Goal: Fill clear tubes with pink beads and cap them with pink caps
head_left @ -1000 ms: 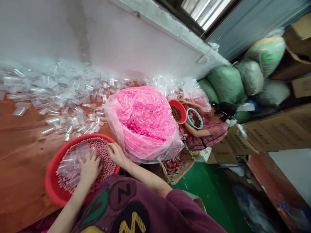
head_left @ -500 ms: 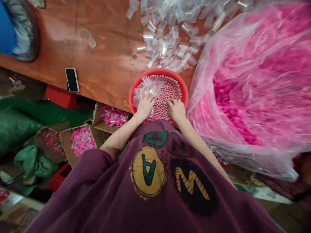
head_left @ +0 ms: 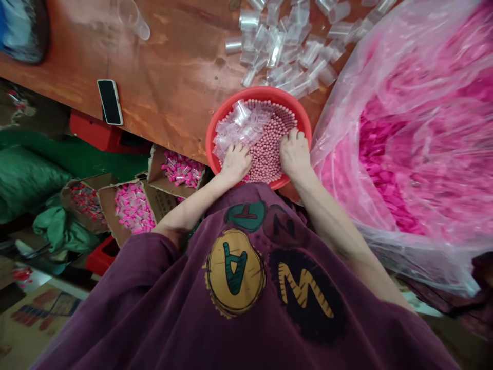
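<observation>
A red basin (head_left: 211,131) at the table's front edge holds small round pink beads (head_left: 271,146). Clear plastic tubes (head_left: 241,126) are heaped on the beads in its left half. My left hand (head_left: 236,162) is over the front left of the basin, fingers curled down where tubes meet beads. What its fingertips hold, if anything, is hidden. At the right inner side of the basin, my right hand (head_left: 295,151) is closed, knuckles up, against the beads. Its palm and fingertips are out of sight.
More clear tubes (head_left: 285,46) lie loose behind the basin. A large plastic bag of pink pieces (head_left: 385,169) bulges at the right. A phone (head_left: 110,102) and a clear cup (head_left: 133,18) are on the table's left. Below stand cardboard boxes (head_left: 134,208) of pink-capped tubes.
My right hand has curled its fingers and shifted to the basin's right side. The left hand has drawn back from atop the tube heap toward the front. The camera view has also shifted.
</observation>
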Demonstrator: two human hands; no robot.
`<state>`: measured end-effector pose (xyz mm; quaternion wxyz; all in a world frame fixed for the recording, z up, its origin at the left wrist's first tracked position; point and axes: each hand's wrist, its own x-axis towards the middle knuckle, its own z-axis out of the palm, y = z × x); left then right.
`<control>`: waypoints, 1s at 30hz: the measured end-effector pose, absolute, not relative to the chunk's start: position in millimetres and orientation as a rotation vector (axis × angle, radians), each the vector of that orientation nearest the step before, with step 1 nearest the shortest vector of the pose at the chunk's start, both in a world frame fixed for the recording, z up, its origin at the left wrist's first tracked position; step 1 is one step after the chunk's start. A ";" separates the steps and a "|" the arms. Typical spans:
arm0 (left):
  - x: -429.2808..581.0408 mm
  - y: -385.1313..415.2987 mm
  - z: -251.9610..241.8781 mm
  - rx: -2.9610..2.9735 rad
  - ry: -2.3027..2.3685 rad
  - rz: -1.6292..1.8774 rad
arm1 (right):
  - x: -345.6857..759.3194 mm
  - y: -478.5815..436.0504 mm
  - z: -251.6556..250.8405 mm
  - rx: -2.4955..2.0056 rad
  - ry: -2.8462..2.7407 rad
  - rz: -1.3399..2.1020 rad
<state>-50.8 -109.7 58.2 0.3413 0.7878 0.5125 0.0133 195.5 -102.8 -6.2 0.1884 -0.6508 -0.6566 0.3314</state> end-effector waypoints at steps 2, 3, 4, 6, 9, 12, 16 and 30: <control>-61.2 -114.2 62.3 2.054 1.381 0.017 | 189.5 -96.9 -16.9 -1.767 -1.835 1.017; -65.5 -115.8 64.8 2.043 1.417 0.027 | 185.6 -94.9 -21.9 -1.739 -1.835 1.071; -68.7 -117.1 67.0 2.023 1.458 0.053 | 182.0 -93.6 -26.2 -1.722 -1.837 1.127; -71.3 -118.7 69.5 1.949 1.532 0.150 | 178.0 -92.9 -32.1 -1.727 -1.837 1.243; -64.5 -118.3 65.6 1.701 1.594 0.351 | 180.2 -95.7 -32.5 -1.757 -1.840 1.367; -46.9 -114.7 54.8 1.285 1.588 0.499 | 179.8 -102.8 -25.4 -1.718 -1.783 1.413; -22.4 -106.9 43.0 0.931 1.477 0.597 | 160.4 -115.9 -12.7 -1.636 -1.492 1.405; -32.9 -83.0 96.6 0.617 1.087 0.444 | 203.0 -107.2 61.7 -1.343 -1.633 1.359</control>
